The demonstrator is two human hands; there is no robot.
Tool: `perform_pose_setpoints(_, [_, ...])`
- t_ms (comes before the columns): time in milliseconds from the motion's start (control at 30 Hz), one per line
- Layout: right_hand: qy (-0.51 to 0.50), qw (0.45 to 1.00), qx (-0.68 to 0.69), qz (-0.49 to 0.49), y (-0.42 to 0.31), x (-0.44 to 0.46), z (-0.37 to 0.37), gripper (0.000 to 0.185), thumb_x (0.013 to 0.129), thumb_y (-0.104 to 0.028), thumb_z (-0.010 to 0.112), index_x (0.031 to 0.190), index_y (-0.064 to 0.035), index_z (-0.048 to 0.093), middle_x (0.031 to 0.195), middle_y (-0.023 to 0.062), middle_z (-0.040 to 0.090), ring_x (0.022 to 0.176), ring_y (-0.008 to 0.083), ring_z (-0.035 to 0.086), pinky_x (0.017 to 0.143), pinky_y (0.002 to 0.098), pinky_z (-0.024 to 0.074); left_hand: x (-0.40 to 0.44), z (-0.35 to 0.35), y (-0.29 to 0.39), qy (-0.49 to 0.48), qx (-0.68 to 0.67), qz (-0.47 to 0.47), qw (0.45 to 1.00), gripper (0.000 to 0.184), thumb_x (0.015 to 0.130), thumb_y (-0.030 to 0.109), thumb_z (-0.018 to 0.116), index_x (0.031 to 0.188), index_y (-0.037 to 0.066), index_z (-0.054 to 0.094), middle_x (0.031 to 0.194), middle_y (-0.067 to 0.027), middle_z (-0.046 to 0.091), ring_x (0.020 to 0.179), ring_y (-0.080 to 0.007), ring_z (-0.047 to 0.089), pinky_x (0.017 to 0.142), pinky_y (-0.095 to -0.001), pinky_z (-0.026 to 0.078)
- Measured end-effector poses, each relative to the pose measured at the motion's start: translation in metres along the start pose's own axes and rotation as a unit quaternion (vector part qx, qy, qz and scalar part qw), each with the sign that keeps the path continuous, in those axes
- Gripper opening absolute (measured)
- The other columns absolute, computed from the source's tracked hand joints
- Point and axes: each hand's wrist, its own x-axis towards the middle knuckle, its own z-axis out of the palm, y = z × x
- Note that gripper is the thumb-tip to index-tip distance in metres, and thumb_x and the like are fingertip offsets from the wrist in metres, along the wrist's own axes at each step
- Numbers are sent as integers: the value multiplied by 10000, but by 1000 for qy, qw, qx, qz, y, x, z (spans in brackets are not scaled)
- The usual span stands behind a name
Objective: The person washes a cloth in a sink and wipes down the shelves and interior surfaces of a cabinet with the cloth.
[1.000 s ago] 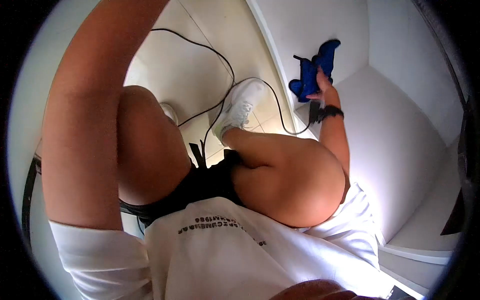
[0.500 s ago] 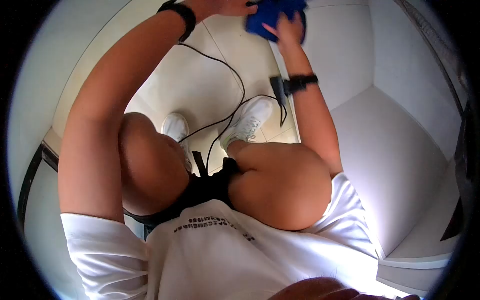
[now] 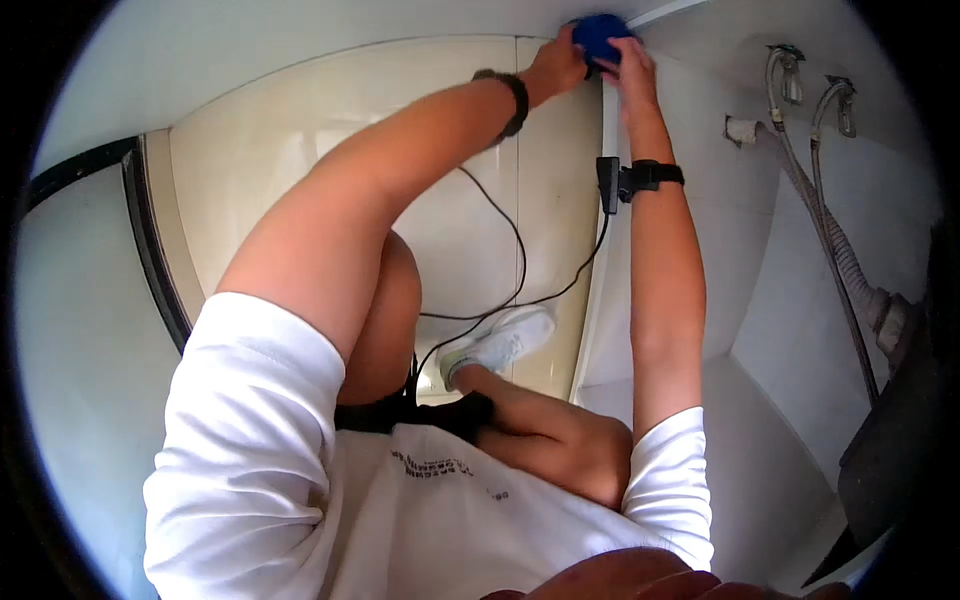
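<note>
A bunched blue cloth [image 3: 602, 38] is at the top of the view, against the far wall at the end of the white ledge. My left hand [image 3: 560, 68] grips its left side, the fingers partly hidden behind it. From the right, my right hand [image 3: 632, 72] closes on the cloth with its fingers over the front. Black bands circle both wrists, and a small black device [image 3: 608, 184] with a cable sits at the right one.
Black cable [image 3: 515, 235] loops over the tiled floor [image 3: 300, 130] near my white shoe [image 3: 515, 338]. To the right, a white cabinet-like recess holds hoses [image 3: 815, 170], valves and a ribbed drain pipe [image 3: 850, 265]. A dark-framed panel [image 3: 140, 220] stands at left.
Both hands and the blue cloth have moved farther forward, to the far wall. My view has turned, bringing the hoses and pipe at right into sight.
</note>
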Motion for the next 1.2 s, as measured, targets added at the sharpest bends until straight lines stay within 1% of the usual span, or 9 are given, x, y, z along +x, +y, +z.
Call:
perform_pose_setpoints(67, [162,978,-75,-108,6,-7,-19,419,822,-312,649,1040,41,588,972,149,636,861,254,586,792,331,459,-4,10,10,37,55,95,993,424,903,148,475,1309,69,377,1075,-224,593,1023,-368,569,889,-456,450])
perform_pose_setpoints(200, [342,907,-117,-216,4,-47,-86,464,831,-287,649,1083,89,547,1033,194,620,883,268,596,790,359,477,-45,30,37,-146,87,299,939,404,867,137,491,1264,69,468,1238,-207,511,1181,-338,463,988,-418,387])
perform_pose_setpoints(333, [443,837,-320,-34,27,-86,-169,545,841,-331,612,1214,46,485,1178,258,545,1013,354,579,845,404,483,-82,68,32,-162,193,365,896,424,836,145,527,1250,61,493,1283,-148,483,1184,-309,456,964,-421,392])
perform_pose_setpoints(433, [259,790,-534,153,74,-100,-222,635,864,-454,523,1344,-50,419,1311,304,422,1174,426,455,939,469,425,-90,59,34,-180,310,347,866,326,806,170,589,1111,57,571,1090,-92,524,1011,-243,516,864,-372,430])
perform_pose_setpoints(533, [204,736,-632,132,106,-104,-220,681,877,-548,428,1428,-161,328,1392,305,320,1279,457,297,1034,508,311,-81,48,27,-186,352,341,851,292,799,161,591,1072,60,582,1040,-81,523,989,-228,519,842,-344,441])
perform_pose_setpoints(667, [195,826,-510,142,95,-74,-211,603,917,-495,391,1423,-172,341,1413,288,300,1309,454,232,1078,495,229,-73,38,22,-172,351,316,865,331,796,143,584,1102,18,561,1033,-81,531,976,-231,527,859,-341,448])
perform_pose_setpoints(867, [-64,763,-590,-256,49,-30,-109,465,904,-396,491,1285,-132,529,1340,350,364,1246,462,372,1034,518,300,-62,41,0,-51,486,361,794,496,832,146,541,1298,-7,465,1139,-88,549,1052,-236,517,941,-378,406])
perform_pose_setpoints(1100, [55,739,-654,-152,56,25,-116,467,942,-363,413,1294,-65,490,1316,274,435,1182,434,442,1009,454,364,-69,39,25,-199,548,271,766,541,894,181,498,1391,25,352,1328,-93,468,1160,-233,464,956,-379,390])
perform_pose_setpoints(1200, [120,772,-623,48,47,51,-154,511,934,-373,371,1331,-59,433,1302,269,448,1136,432,477,960,484,396,-65,40,18,-192,517,243,798,573,881,179,520,1403,39,329,1392,-95,409,1228,-243,423,985,-391,372])
